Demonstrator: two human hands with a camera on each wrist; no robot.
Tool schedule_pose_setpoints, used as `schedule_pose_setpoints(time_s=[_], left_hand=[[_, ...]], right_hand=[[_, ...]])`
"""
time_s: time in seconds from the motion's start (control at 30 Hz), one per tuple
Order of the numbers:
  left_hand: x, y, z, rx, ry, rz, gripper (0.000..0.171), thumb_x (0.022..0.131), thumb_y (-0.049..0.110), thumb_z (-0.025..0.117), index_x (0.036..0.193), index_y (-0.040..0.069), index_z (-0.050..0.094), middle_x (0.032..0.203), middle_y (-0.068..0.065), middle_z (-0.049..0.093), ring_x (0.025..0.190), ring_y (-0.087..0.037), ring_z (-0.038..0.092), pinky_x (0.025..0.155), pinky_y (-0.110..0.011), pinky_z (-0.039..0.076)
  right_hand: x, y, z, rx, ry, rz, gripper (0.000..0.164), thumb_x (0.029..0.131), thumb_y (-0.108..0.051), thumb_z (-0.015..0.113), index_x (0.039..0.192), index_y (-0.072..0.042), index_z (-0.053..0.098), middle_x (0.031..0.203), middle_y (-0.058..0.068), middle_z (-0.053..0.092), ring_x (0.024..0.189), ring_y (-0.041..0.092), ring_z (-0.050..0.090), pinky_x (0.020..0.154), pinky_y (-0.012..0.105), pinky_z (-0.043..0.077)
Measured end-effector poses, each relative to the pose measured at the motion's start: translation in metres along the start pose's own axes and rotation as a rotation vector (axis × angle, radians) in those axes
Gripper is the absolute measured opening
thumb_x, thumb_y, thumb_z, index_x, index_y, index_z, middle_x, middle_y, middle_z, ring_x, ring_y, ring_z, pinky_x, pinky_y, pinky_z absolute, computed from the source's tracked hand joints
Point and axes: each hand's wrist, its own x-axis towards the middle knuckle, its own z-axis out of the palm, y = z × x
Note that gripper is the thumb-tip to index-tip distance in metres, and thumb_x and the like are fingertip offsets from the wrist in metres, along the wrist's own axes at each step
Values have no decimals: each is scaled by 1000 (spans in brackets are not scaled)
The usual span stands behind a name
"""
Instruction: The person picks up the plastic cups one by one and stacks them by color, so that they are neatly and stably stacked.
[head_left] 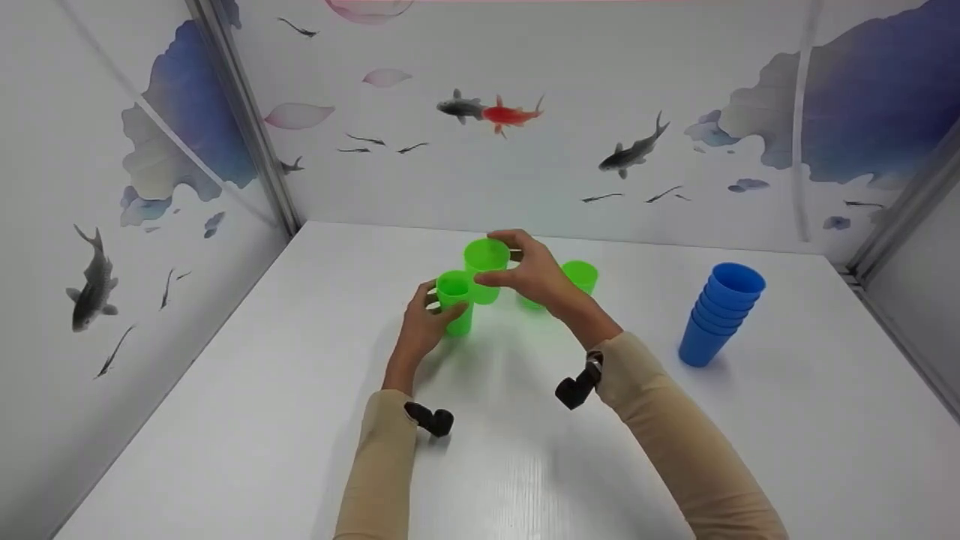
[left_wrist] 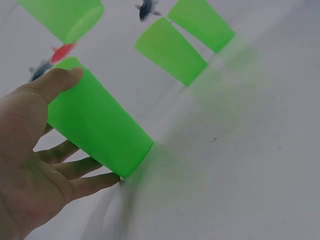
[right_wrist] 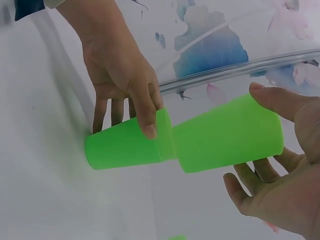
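Observation:
My left hand [head_left: 422, 328] grips a green plastic cup [head_left: 460, 322] that stands upright on the white table, thumb near its rim and fingers round the far side. A second green cup [right_wrist: 230, 134] is in my right hand [head_left: 538, 276], held by its upper part between thumb and fingers. This cup is raised off the table, its base beside and slightly above the first cup's rim in the right wrist view. Behind my right hand stand two more green cups, one [head_left: 581, 275] partly covered by the hand and the other [head_left: 531, 304] mostly hidden; both show in the left wrist view.
A leaning-looking stack of several nested blue cups [head_left: 709, 334] stands at the right of the table [head_left: 247, 442]. White panels painted with fish [head_left: 630, 154] and leaves enclose the table at the back and sides, with a metal post [head_left: 255, 127] in the left corner.

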Motion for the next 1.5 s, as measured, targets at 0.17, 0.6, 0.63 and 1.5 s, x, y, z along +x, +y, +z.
schedule_pose_setpoints(time_s=[0.17,0.6,0.63,1.5], left_hand=[[0,1,1,17,7,-21,74,91,37,74,152,18,37,150,-14,48,137,-34,51,114,-48,44],[1,1,0,22,-5,-62,78,89,42,75,152,20,35,150,-9,47,140,-30,48,115,-47,43],[2,2,0,21,-5,-66,77,89,41,75,152,20,35,151,-9,47,140,-30,47,115,-47,43],[-2,1,-2,-15,-10,-13,75,90,38,74,151,15,37,150,-14,48,137,-34,51,114,-49,43]], right_hand=[[11,-9,3,8,4,19,75,84,-27,81,148,-17,45,150,9,47,137,27,49,108,44,49],[30,-5,28,21,12,3,75,85,-26,81,149,-16,43,152,9,46,137,27,50,109,42,49],[31,-4,30,25,14,1,76,85,-27,81,150,-15,43,152,9,45,137,27,50,110,42,49],[35,24,28,-52,13,-2,75,87,-25,80,149,-8,42,150,12,51,143,30,45,114,46,44]])
